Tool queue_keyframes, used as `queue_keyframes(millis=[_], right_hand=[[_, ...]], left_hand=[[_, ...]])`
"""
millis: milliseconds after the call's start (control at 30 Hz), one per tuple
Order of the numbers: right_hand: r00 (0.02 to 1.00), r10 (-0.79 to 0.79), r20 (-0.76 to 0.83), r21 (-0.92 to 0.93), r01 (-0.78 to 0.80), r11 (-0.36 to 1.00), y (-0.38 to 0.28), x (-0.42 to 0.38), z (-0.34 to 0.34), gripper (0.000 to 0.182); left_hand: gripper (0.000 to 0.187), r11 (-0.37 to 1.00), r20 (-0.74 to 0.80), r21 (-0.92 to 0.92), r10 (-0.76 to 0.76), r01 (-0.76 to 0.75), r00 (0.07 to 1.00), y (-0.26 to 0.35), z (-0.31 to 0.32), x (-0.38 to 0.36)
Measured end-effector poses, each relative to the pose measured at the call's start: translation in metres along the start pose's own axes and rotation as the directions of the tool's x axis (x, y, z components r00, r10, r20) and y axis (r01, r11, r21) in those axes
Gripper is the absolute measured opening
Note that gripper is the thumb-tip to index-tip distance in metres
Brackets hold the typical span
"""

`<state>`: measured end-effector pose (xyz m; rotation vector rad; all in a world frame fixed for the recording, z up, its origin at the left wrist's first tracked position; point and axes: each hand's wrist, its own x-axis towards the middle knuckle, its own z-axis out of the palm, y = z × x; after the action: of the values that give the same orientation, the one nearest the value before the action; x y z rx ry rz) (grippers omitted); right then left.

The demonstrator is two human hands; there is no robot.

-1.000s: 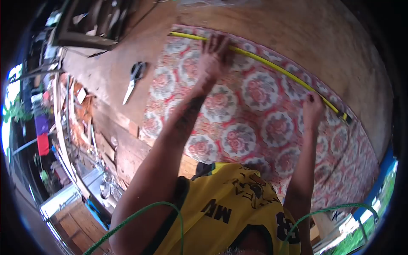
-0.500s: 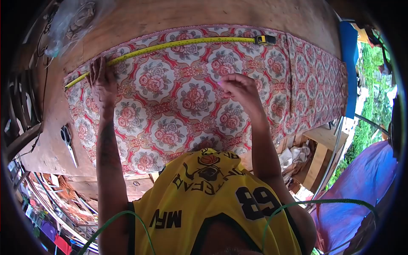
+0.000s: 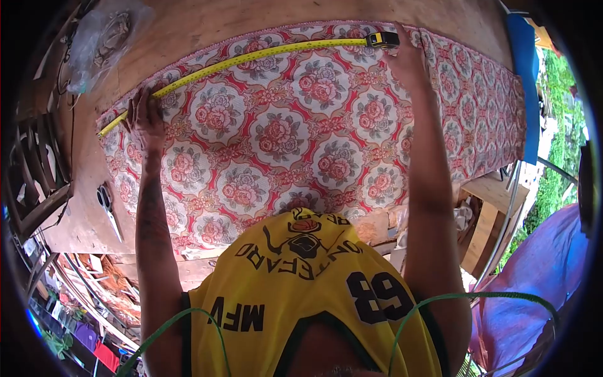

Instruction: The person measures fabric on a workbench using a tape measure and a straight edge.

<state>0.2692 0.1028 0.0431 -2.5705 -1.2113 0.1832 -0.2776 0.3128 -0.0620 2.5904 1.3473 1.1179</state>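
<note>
Both arms reach forward from the shoulders, spread well apart. The left arm (image 3: pixel 157 232) runs nearly straight ahead, with dark markings along the forearm, and its wrist is almost in line. The left hand (image 3: pixel 147 125) lies palm down, fingers pointing forward and slightly parted. The right arm (image 3: pixel 433 182) extends farther, angling inward towards the wrist. The right hand (image 3: pixel 409 60) has its thumb and a finger held apart; the other fingers are hard to make out.
</note>
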Motion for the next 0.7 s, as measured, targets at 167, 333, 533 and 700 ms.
queue_keyframes(millis=[167,333,533,700], right_hand=[[0.985,-0.041,0.165,-0.311,0.092,0.946,-0.002,0.02,-0.014,0.06],[0.965,-0.086,0.248,-0.31,0.163,0.937,0.008,-0.024,-0.046,0.049],[0.962,-0.112,0.248,-0.046,0.127,0.991,0.062,-0.153,-0.08,0.036],[0.95,-0.187,0.251,0.004,0.193,0.981,0.098,-0.227,-0.089,0.03]], left_hand=[[0.016,0.997,0.181,0.082,-0.014,-0.001,0.983,-0.003,-0.032,0.014],[0.018,0.992,0.436,-0.017,-0.102,0.122,0.894,0.015,-0.107,0.0],[0.013,0.999,0.579,-0.02,-0.013,0.03,0.815,0.061,-0.176,-0.102],[0.026,0.998,0.436,-0.058,0.016,0.01,0.9,0.079,-0.177,-0.173]])
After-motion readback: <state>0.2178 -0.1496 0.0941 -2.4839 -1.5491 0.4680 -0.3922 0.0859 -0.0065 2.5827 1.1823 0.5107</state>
